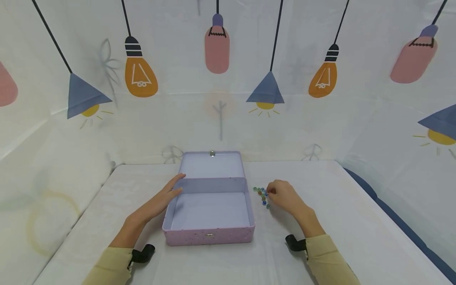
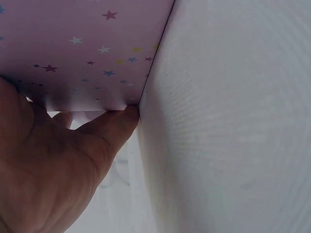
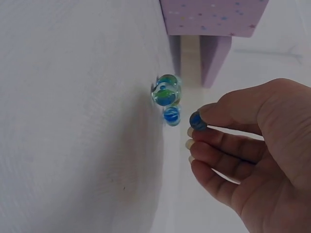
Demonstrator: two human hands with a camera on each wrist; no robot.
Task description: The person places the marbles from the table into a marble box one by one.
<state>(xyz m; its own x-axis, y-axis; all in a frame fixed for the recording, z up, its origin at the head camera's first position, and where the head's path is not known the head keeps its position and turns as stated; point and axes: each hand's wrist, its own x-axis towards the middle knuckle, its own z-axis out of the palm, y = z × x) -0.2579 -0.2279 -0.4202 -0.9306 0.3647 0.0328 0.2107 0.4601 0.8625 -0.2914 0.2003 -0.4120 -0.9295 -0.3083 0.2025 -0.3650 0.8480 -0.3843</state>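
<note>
A pink tin box [image 1: 231, 236] with a star pattern stands on the table, its hinged lid [image 1: 213, 166] thrown back and its inside bare. My left hand [image 1: 160, 201] touches the box's left rear corner with fairly straight fingers; its thumb [image 2: 116, 127] lies against the star-printed side. Right of the box, my right hand [image 1: 289, 198] pinches a blue glass marble [image 3: 198, 121] between thumb and fingertips. Several green, blue and amber marbles [image 1: 264, 203] lie in a small cluster beside that hand. In the right wrist view, some marbles [image 3: 166, 93] overlap one another.
A white cloth covers the table [image 1: 199, 263]. Behind it hangs a white curtain [image 1: 185, 114] printed with lamps and bulbs. A dark blue edge [image 1: 392, 215] runs along the right side. Black wrist mounts [image 1: 143, 253] sit by both sleeves.
</note>
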